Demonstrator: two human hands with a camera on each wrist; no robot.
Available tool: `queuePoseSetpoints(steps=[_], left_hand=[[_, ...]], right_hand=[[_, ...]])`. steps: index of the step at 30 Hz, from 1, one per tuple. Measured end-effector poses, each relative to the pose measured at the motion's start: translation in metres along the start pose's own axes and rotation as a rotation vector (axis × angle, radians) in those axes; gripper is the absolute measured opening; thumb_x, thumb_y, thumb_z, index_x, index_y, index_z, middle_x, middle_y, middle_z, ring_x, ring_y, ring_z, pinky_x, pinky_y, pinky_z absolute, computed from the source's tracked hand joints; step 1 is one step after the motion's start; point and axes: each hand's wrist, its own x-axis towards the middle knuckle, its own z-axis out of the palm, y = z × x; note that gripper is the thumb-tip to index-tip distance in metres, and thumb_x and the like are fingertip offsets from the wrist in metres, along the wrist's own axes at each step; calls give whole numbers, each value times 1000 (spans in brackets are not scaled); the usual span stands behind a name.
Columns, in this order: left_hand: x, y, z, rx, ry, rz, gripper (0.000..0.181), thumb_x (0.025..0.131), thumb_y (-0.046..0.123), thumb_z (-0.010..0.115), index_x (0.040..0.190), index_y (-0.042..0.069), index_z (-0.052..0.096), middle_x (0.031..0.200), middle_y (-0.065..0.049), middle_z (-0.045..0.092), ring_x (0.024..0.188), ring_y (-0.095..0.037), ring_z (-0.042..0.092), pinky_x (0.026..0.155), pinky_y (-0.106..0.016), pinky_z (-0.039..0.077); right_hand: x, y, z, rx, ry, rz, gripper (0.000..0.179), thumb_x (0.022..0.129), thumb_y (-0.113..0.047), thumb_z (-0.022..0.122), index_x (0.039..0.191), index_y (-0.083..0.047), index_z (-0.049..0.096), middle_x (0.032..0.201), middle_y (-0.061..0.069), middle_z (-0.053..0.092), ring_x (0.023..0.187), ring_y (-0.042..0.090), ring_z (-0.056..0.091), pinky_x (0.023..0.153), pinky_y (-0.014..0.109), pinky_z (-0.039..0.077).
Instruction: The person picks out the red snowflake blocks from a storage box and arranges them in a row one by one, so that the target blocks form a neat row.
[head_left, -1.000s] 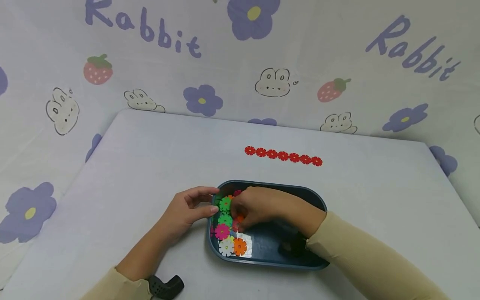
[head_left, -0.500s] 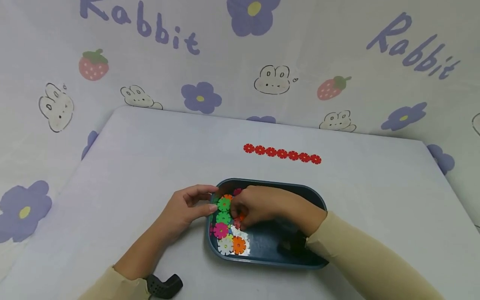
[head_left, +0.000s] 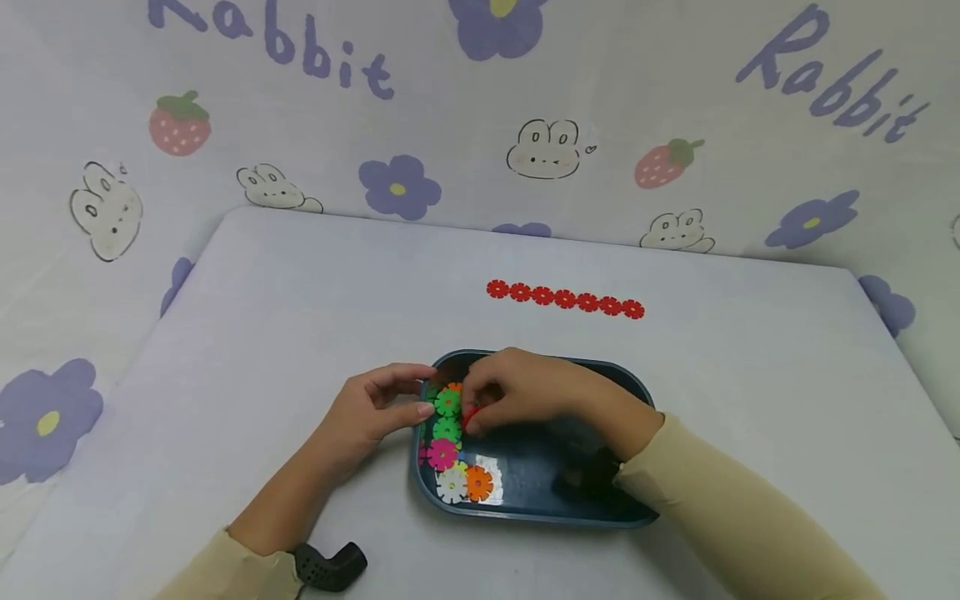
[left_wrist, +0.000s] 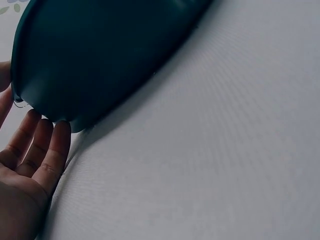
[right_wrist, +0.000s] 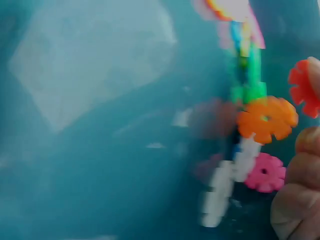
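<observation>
At the dark blue-green tray (head_left: pixel 525 521), my left hand (head_left: pixel 367 417) touches the left end; in the left wrist view the fingertips (left_wrist: pixel 61 131) rest on its outer wall. My right hand (head_left: pixel 525 387) reaches over the tray and pinches a red flower-shaped notched disc (right_wrist: pixel 303 87) between thumb and fingers. Loose discs lie at the tray's left end, among them green (head_left: pixel 447 403), magenta (head_left: pixel 442 454), white (head_left: pixel 452 485) and orange (head_left: pixel 480 483) ones. Beyond the tray, a row of several joined red discs (head_left: pixel 566 299) lies on the table. The right hand hides part of the pile.
The white-covered table (head_left: pixel 300 283) runs back to a rabbit-print cloth (head_left: pixel 450 108). A black curved device (head_left: pixel 330 567) sits by the left wrist, near the sleeve. The tray's right half shows bare floor under the right forearm.
My right hand has risen slightly from the pile, with the red disc now between its fingertips. The left hand stays at the tray's end. The head view has tilted slightly.
</observation>
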Motion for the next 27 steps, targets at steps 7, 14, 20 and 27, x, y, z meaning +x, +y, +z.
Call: queuePoseSetpoints(steps=[7, 14, 20, 27], left_hand=[[-1, 3, -1, -8, 6, -17, 40, 86, 19, 75, 125, 16, 66, 127, -6, 62, 119, -25, 53, 95, -26, 50], [-2, 4, -2, 6, 8, -29, 40, 86, 19, 76, 125, 16, 66, 125, -6, 64, 118, -25, 55, 97, -28, 49], [-2, 3, -1, 9, 2, -25, 41, 86, 19, 76, 125, 15, 66, 126, -7, 63, 118, -26, 55, 94, -25, 51], [-3, 3, -2, 7, 3, -20, 41, 86, 18, 75, 125, 16, 66, 128, -7, 62, 118, -27, 54, 92, -26, 52]], right_hand=[[-21, -14, -21, 113, 172, -73, 9, 87, -22, 75, 96, -21, 74, 90, -6, 68, 80, 14, 65, 73, 31, 58], [-47, -23, -37, 170, 405, 8, 28, 87, -16, 75, 115, -13, 72, 91, -2, 73, 77, 13, 71, 76, 31, 59], [-60, -26, -44, 112, 511, 39, 32, 86, -10, 75, 118, -12, 72, 96, 2, 75, 82, 12, 73, 79, 26, 58], [-86, -12, -66, 125, 689, 168, 41, 85, -15, 77, 125, -15, 68, 104, 7, 74, 87, 12, 73, 78, 22, 57]])
